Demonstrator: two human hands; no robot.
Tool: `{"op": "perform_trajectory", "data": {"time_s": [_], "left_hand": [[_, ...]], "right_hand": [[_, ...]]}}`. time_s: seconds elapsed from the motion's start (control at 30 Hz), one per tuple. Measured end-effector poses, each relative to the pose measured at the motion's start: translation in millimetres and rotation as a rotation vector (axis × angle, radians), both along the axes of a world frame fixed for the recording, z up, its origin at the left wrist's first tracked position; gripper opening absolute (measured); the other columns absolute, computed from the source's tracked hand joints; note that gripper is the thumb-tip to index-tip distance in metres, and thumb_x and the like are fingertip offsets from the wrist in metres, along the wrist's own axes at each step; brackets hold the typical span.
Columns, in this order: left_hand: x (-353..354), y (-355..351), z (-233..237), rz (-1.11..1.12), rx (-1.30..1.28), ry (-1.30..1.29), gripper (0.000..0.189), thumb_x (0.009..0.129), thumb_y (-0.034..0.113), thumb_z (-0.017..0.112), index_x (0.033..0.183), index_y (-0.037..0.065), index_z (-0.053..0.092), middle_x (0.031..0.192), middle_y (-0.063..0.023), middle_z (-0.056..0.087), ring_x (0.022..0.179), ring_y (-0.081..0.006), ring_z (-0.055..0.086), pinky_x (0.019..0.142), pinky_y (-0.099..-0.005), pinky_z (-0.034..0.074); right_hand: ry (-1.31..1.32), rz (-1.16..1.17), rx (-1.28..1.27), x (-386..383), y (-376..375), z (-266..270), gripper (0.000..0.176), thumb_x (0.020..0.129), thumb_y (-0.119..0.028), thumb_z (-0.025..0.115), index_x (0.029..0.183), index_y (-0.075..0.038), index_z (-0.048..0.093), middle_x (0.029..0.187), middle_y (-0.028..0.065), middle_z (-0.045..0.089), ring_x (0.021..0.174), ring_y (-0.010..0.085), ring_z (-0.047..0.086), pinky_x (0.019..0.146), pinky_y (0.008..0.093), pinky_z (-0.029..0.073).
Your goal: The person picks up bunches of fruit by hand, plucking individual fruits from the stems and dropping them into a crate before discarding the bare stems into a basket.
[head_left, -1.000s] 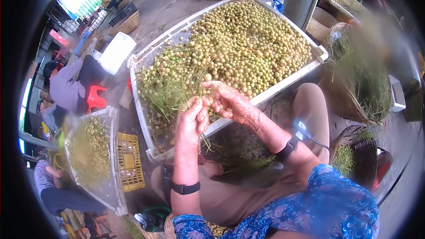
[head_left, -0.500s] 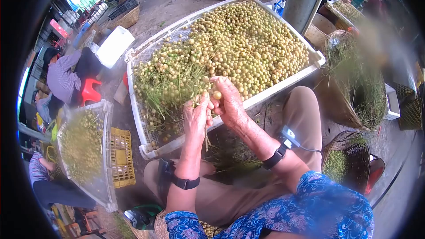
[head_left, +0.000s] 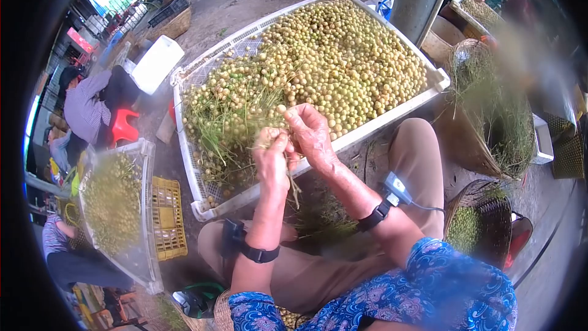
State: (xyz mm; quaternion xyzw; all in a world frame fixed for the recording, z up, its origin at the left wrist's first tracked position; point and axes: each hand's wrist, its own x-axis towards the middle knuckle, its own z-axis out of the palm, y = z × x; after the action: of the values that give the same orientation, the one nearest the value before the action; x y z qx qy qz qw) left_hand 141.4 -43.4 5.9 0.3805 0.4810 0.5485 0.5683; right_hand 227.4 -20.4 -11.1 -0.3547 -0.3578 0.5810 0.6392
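My left hand (head_left: 271,158) is closed around a thin bunch of stems (head_left: 295,191), whose ends hang below the fist. Right against it, my right hand (head_left: 310,140) has thumb and fingers bent into a pinch; what lies between them is hidden. A small round yellow fruit (head_left: 281,109) shows just above the fingertips. Both hands are over the near edge of a white mesh tray (head_left: 361,142), heaped with loose round yellow-green fruits (head_left: 343,61). Green stalks with fruit (head_left: 214,132) lie on the tray's left side.
A metal post (head_left: 422,0) rises behind the tray's right corner. At right stand a basket of stalks (head_left: 490,129) and a basket of green fruits (head_left: 465,233). Left are another fruit tray (head_left: 147,208), a yellow crate (head_left: 168,217) and a seated person (head_left: 89,107).
The fruit between my fingers is no longer visible there; another shows above the fingertips. My left hand has shifted slightly, and the hanging stem ends have swung right.
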Motion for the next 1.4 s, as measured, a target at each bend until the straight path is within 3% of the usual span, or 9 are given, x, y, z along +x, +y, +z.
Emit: {"op": "perform_trajectory", "data": {"time_s": [0.23, 0.53, 0.6, 0.73, 0.9, 1.03, 1.17, 1.33, 1.4], "left_hand": [[-22, 6, 13, -0.239, -0.132, -0.441, 0.007, 0.081, 0.008, 0.049, 0.082, 0.001, 0.050, 0.055, -0.0014, 0.045, 0.037, -0.0062, 0.037, 0.028, -0.0162, 0.022], [-22, -2, 18, -0.431, -0.172, -0.402, 0.008, 0.082, 0.009, 0.049, 0.082, 0.001, 0.049, 0.054, -0.0014, 0.043, 0.035, -0.0062, 0.035, 0.028, -0.0166, 0.024], [-25, -1, 20, -0.390, -0.165, -0.363, 0.008, 0.081, 0.009, 0.050, 0.082, 0.002, 0.049, 0.054, -0.0014, 0.043, 0.035, -0.0057, 0.035, 0.028, -0.0165, 0.024], [-23, -6, 23, -0.453, -0.185, -0.419, 0.010, 0.081, 0.011, 0.050, 0.080, 0.001, 0.050, 0.052, -0.0005, 0.042, 0.035, -0.0055, 0.035, 0.029, -0.0167, 0.023], [-22, -9, 19, -0.502, -0.247, -0.439, 0.007, 0.081, 0.009, 0.050, 0.080, 0.003, 0.049, 0.053, -0.0012, 0.043, 0.035, -0.0072, 0.037, 0.029, -0.0169, 0.026], [-25, -8, 13, -0.479, -0.255, -0.404, 0.006, 0.080, 0.009, 0.052, 0.079, 0.004, 0.049, 0.052, -0.0002, 0.042, 0.035, -0.0067, 0.036, 0.029, -0.0170, 0.025], [-32, -7, 12, -0.468, -0.251, -0.366, 0.006, 0.080, 0.009, 0.051, 0.079, 0.004, 0.050, 0.053, 0.0004, 0.042, 0.035, -0.0064, 0.036, 0.029, -0.0170, 0.022], [-43, -6, 12, -0.337, -0.217, -0.399, 0.006, 0.080, 0.009, 0.051, 0.081, 0.004, 0.051, 0.053, 0.0002, 0.043, 0.035, -0.0067, 0.036, 0.028, -0.0176, 0.021], [-54, -3, 13, -0.227, -0.192, -0.445, 0.006, 0.080, 0.009, 0.051, 0.082, 0.004, 0.052, 0.053, 0.0006, 0.044, 0.036, -0.0066, 0.037, 0.028, -0.0174, 0.022]], "right_hand": [[0.366, 0.333, -0.089, 32, 2, 5, 0.015, 0.084, -0.019, 0.053, 0.083, -0.005, 0.051, 0.054, -0.0026, 0.043, 0.036, 0.0034, 0.032, 0.029, 0.0167, 0.022], [1.094, 0.697, -0.056, 40, -5, -5, 0.019, 0.088, -0.020, 0.044, 0.089, -0.002, 0.049, 0.056, -0.0019, 0.039, 0.036, 0.0039, 0.029, 0.027, 0.0154, 0.022], [0.178, 0.268, 0.001, 41, -4, 8, 0.016, 0.087, -0.018, 0.044, 0.086, -0.003, 0.050, 0.056, -0.0015, 0.042, 0.035, 0.0036, 0.030, 0.028, 0.0159, 0.021], [0.258, 0.182, -0.105, 47, 3, -3, 0.016, 0.086, -0.020, 0.045, 0.084, -0.005, 0.050, 0.056, -0.0010, 0.044, 0.035, 0.0036, 0.032, 0.028, 0.0162, 0.021], [0.451, 0.500, -0.182, 37, -4, -3, 0.040, 0.087, -0.041, 0.040, 0.100, -0.004, 0.049, 0.069, 0.0014, 0.050, 0.047, 0.0048, 0.040, 0.030, 0.0130, 0.026], [0.476, 0.551, -0.113, 39, 1, -4, 0.021, 0.082, -0.024, 0.056, 0.089, -0.004, 0.052, 0.066, -0.0001, 0.049, 0.043, 0.0028, 0.035, 0.030, 0.0126, 0.024], [0.644, 0.479, -0.197, 52, 29, -3, 0.018, 0.085, -0.025, 0.052, 0.081, -0.007, 0.052, 0.061, -0.0021, 0.048, 0.040, 0.0024, 0.034, 0.029, 0.0137, 0.024], [-0.230, 0.039, 0.025, 79, 67, 46, 0.024, 0.080, -0.030, 0.056, 0.064, -0.012, 0.051, 0.047, -0.0036, 0.042, 0.036, 0.0038, 0.033, 0.028, 0.0195, 0.028], [-0.447, -0.108, 0.067, 101, 102, 55, 0.030, 0.077, -0.038, 0.057, 0.077, -0.009, 0.055, 0.061, 0.0039, 0.053, 0.046, 0.0096, 0.046, 0.034, 0.0234, 0.038]]}}
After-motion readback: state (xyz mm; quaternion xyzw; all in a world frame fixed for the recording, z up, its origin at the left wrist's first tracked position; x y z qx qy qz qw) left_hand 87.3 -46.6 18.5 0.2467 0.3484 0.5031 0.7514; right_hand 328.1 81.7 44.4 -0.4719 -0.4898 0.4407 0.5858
